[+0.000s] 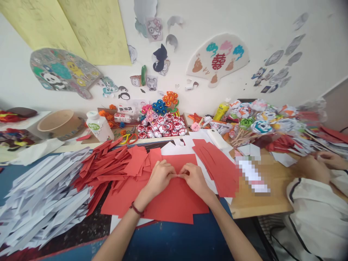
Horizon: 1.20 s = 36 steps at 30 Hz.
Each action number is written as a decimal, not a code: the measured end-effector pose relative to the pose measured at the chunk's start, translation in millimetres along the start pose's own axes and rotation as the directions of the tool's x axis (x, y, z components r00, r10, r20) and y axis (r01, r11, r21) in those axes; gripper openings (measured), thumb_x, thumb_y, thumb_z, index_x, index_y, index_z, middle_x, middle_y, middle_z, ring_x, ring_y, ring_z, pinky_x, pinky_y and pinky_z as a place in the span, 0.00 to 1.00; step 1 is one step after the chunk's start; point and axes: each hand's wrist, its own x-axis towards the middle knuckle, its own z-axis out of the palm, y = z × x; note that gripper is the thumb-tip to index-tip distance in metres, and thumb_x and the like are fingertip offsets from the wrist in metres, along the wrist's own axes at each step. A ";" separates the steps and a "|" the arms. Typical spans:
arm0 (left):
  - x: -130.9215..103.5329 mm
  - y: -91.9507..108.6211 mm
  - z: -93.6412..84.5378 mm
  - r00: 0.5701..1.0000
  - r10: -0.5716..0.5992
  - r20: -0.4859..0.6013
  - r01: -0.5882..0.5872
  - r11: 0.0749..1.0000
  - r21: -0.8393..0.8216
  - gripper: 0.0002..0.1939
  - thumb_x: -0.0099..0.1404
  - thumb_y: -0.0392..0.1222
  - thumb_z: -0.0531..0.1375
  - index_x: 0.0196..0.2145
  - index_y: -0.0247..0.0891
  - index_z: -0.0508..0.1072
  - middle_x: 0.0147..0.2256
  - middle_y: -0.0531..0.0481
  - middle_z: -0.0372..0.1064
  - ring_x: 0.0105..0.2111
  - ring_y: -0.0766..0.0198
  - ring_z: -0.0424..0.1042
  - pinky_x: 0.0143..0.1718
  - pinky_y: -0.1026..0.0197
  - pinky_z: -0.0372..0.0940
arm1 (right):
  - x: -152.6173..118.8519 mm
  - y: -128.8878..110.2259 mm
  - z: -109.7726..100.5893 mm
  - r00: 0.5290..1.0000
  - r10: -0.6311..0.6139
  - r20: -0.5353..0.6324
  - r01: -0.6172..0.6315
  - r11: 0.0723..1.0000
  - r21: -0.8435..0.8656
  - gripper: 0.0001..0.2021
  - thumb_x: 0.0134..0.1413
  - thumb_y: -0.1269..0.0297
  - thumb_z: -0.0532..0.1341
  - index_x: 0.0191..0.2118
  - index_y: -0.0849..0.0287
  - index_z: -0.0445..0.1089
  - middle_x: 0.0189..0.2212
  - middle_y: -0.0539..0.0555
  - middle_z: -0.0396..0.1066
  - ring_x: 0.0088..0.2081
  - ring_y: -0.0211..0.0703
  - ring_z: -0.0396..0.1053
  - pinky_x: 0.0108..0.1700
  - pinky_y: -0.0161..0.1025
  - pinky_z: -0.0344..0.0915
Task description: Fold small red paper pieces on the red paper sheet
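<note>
My left hand (162,174) and my right hand (193,177) meet over large red paper sheets (174,206), thumbs and fingertips pinched close together. What lies between the fingertips is too small and hidden to name. Just left of my left hand are short red paper pieces (137,159). Beyond them lies a heap of folded red paper strips (104,163). A large pile of folded white paper strips (51,199) covers the left side. To the right of my right hand, cut red paper sheets (217,166) lie at a slant over white paper.
Along the wall stand red-and-white paper flowers (163,125), scissors (129,138), a white bottle (99,126), a yellow bottle (222,109) and a beige basin (58,123). Paper flowers on sticks (261,121) lie at right. Another person's hands (315,166) are over the wooden board (261,206).
</note>
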 end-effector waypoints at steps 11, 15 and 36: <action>-1.7 -5.1 -9.8 0.999 0.026 -0.042 -0.029 0.998 -0.060 0.10 0.66 0.39 0.58 0.27 0.41 0.76 0.27 0.51 0.72 0.34 0.60 0.64 0.38 0.57 0.53 | -2.1 -9.6 -16.2 0.990 0.095 0.100 -0.116 0.966 0.232 0.07 0.46 0.75 0.64 0.22 0.58 0.69 0.20 0.47 0.69 0.24 0.37 0.65 0.28 0.34 0.56; -4.5 0.7 -17.8 0.965 -0.048 -0.259 0.024 0.995 -0.095 0.09 0.68 0.42 0.56 0.42 0.42 0.74 0.38 0.49 0.74 0.40 0.58 0.66 0.42 0.56 0.57 | -2.3 -8.0 -18.8 0.976 0.210 -0.054 -0.166 0.885 0.436 0.05 0.46 0.69 0.66 0.23 0.58 0.72 0.23 0.48 0.71 0.28 0.39 0.67 0.33 0.36 0.59; -20.3 4.3 -14.6 0.960 -0.245 -0.138 0.172 0.900 -0.400 0.09 0.67 0.41 0.50 0.31 0.38 0.67 0.29 0.53 0.69 0.30 0.65 0.66 0.34 0.64 0.59 | -8.9 -17.7 -1.8 0.938 0.270 0.217 -0.344 0.651 0.677 0.14 0.49 0.53 0.65 0.32 0.61 0.71 0.24 0.50 0.69 0.26 0.38 0.65 0.29 0.35 0.61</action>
